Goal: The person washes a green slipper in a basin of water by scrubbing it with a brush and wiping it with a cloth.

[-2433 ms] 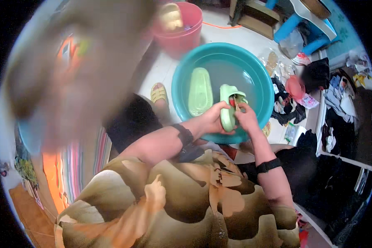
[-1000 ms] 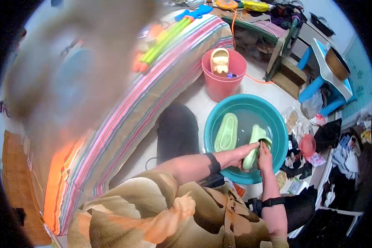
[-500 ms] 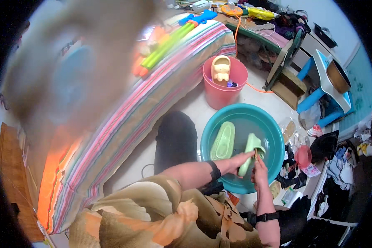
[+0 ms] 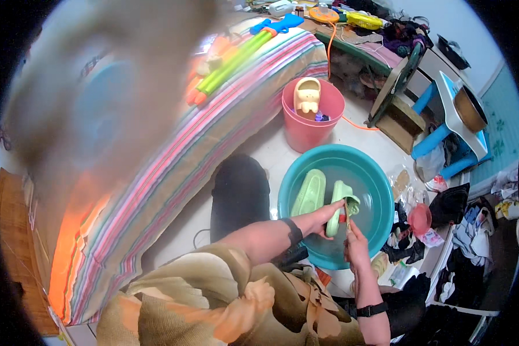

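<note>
A teal basin (image 4: 380, 225) with cloudy water stands on the floor before me. My left hand (image 4: 320, 220) is closed round the side of a light green slipper (image 4: 340, 190), keeping it tilted over the water. In my right hand (image 4: 357, 245) is a thin brown handle (image 4: 347, 214), gripped with the fingers closed and pointing at the slipper's opening; its far end is too small to make out. A spot of red shows beside the handle. The matching green slipper (image 4: 309, 193) lies in the left part of the basin, sole down.
Behind the basin stands a pink bucket (image 4: 308, 135) with a cream slipper (image 4: 307, 95) in it. A striped bedspread (image 4: 173, 167) hangs at the left, with green toy tubes on top. Plastic bags and clothes (image 4: 473, 230) clutter the right. A blue-legged stool (image 4: 435, 141) carries a brown pot.
Both hands have shifted slightly left with the held slipper, which is now nearer the other one. My right hand has dropped a little lower, showing more of the handle.
</note>
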The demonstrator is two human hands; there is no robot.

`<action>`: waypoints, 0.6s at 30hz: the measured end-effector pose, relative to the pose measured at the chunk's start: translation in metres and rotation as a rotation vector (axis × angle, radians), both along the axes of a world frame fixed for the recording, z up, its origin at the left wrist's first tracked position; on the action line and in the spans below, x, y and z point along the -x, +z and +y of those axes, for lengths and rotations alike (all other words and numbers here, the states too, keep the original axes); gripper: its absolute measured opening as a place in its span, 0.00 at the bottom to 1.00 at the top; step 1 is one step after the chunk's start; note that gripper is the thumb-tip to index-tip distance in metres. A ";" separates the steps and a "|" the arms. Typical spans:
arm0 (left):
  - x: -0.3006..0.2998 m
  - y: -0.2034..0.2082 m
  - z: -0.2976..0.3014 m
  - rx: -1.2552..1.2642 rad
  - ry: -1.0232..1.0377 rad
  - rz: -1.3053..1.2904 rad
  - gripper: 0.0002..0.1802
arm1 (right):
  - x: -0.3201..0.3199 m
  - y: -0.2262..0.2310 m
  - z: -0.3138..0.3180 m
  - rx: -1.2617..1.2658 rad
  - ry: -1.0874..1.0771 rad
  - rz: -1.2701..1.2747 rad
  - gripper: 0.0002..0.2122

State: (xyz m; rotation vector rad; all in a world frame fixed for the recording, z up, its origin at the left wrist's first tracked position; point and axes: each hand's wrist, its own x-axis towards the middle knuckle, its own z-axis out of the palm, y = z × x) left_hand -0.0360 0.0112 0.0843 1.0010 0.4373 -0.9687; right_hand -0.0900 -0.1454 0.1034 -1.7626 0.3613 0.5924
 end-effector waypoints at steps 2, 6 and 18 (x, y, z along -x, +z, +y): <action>0.003 0.002 -0.010 0.002 -0.036 0.008 0.34 | -0.012 0.004 0.002 -0.058 -0.110 -0.016 0.21; 0.014 0.015 -0.026 0.030 -0.163 -0.071 0.34 | -0.034 -0.062 -0.028 0.134 -0.095 -0.306 0.18; -0.001 -0.001 0.003 0.028 -0.071 0.016 0.34 | -0.001 -0.005 -0.004 0.046 0.030 -0.062 0.20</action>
